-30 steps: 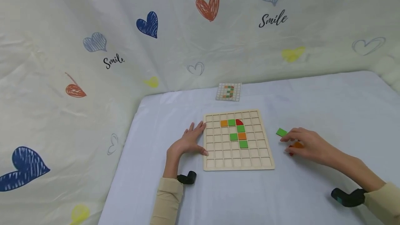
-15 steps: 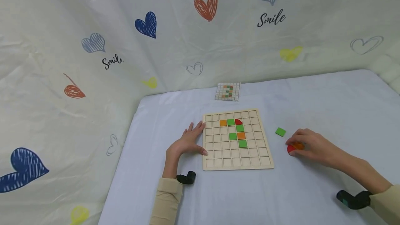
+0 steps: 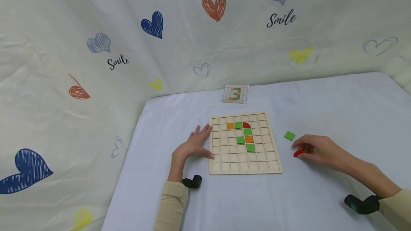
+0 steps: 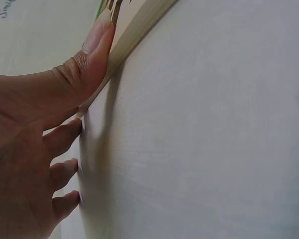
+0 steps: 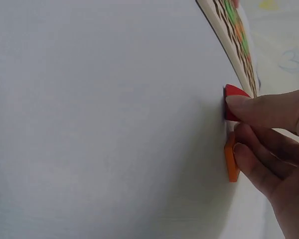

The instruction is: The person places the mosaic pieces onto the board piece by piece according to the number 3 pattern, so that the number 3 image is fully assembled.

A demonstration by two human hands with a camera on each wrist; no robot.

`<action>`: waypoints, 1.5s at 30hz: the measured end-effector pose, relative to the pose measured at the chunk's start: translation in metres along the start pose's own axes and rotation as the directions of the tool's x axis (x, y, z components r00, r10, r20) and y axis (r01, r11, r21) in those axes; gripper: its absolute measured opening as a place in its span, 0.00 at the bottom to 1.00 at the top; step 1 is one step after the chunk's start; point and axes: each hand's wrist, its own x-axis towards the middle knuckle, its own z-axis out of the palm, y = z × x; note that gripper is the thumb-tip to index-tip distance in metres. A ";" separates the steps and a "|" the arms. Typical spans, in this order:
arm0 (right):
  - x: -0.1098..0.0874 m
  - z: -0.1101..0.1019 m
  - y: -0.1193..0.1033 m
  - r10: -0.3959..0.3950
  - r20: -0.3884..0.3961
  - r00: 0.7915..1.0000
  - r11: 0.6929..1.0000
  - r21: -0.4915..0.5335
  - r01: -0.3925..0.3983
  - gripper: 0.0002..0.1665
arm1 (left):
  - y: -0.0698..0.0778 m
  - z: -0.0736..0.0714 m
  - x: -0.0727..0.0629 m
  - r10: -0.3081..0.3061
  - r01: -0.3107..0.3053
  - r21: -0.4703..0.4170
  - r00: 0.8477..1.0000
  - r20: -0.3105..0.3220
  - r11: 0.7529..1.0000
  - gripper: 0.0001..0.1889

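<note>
A light wooden grid board (image 3: 278, 171) lies on the table, with orange and green square tiles and a red quarter-round tile (image 3: 246, 125) in its cells. My left hand (image 3: 192, 146) rests along its left edge, fingers spread and thumb over the rim. To the right of the board, my right hand (image 3: 318, 148) pinches another red rounded tile (image 3: 298, 153), seen tilted; the thumb covers part of it in the right wrist view. An orange tile (image 5: 231, 162) stands by the lower fingertips there; the head view hides it. Just beyond that hand lies a loose green tile (image 3: 289, 135).
A small pattern card (image 3: 227, 97) with a coloured grid figure lies behind the board. White cloth (image 3: 179, 117) covers the table, and a curtain printed with hearts (image 3: 214, 6) hangs behind it. Each wrist carries a black camera (image 3: 363, 204).
My right hand has drawn back slightly from the green tile and now pinches the red tile, which has tipped up. The orange tile has gone from sight in the head view. The left hand stays put.
</note>
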 end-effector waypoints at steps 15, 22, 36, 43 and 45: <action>0.006 0.005 -0.008 -0.059 -0.061 0.996 0.998 0.015 0.060 0.22 | -0.001 0.001 0.004 0.001 -0.001 0.009 1.000 0.004 1.000 0.61; 0.011 0.008 -0.015 -0.034 -0.047 0.998 0.996 0.077 0.037 0.22 | 0.002 0.000 0.000 -0.004 0.004 0.004 1.000 0.008 1.000 0.61; 0.025 0.019 -0.028 -0.008 0.006 1.000 0.979 0.205 0.007 0.19 | 0.001 -0.001 0.000 -0.001 0.001 0.016 1.000 0.006 1.000 0.62; 0.031 0.025 -0.034 -0.010 0.000 1.000 0.984 0.178 0.010 0.21 | 0.001 -0.001 0.000 -0.005 0.005 0.023 1.000 0.004 1.000 0.62; 0.033 0.026 -0.036 -0.011 0.004 1.000 0.981 0.192 0.010 0.21 | 0.000 -0.001 0.000 -0.008 0.007 0.025 1.000 0.005 1.000 0.62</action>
